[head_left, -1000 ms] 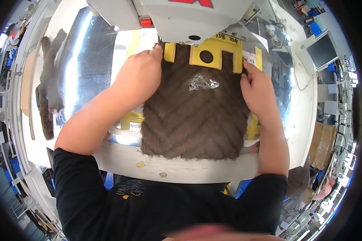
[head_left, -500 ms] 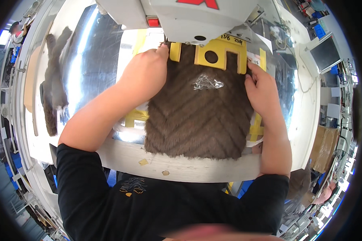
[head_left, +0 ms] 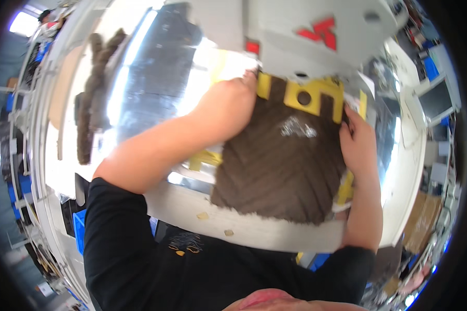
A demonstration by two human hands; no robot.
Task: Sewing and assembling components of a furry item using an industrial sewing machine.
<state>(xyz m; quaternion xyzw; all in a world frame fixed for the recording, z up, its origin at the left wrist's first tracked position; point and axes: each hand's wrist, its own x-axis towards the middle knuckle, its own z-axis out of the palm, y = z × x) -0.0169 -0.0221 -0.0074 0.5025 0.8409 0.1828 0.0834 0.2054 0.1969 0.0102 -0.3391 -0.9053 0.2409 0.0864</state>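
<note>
A brown fur piece (head_left: pixel 280 171) with chevron lines lies under the head of a white sewing machine (head_left: pixel 283 31), its near edge reaching over the pale table edge. A yellow template (head_left: pixel 316 92) with a round hole and slots covers its far end. Some clear shiny film (head_left: pixel 298 128) sits on the fur just below it. My left hand (head_left: pixel 225 109) is closed at the fur's far left edge, fingertips beside the template and partly hidden. My right hand (head_left: pixel 359 141) touches the right edge with its fingers curled, thumb and forefinger at the template's corner. The picture is blurred.
Long dark fur strips (head_left: pixel 99 93) lie at the far left of the table. A reflective metal sheet (head_left: pixel 150 88) spans the table left of the machine. To the right stand a screen (head_left: pixel 437 101) and a cardboard box (head_left: pixel 422 220). A blue crate (head_left: pixel 79 230) shows by my left elbow.
The whole view has shifted, with the machine, fur and hands now lower and further right in the picture. Both hands keep their places at the fur's edges.
</note>
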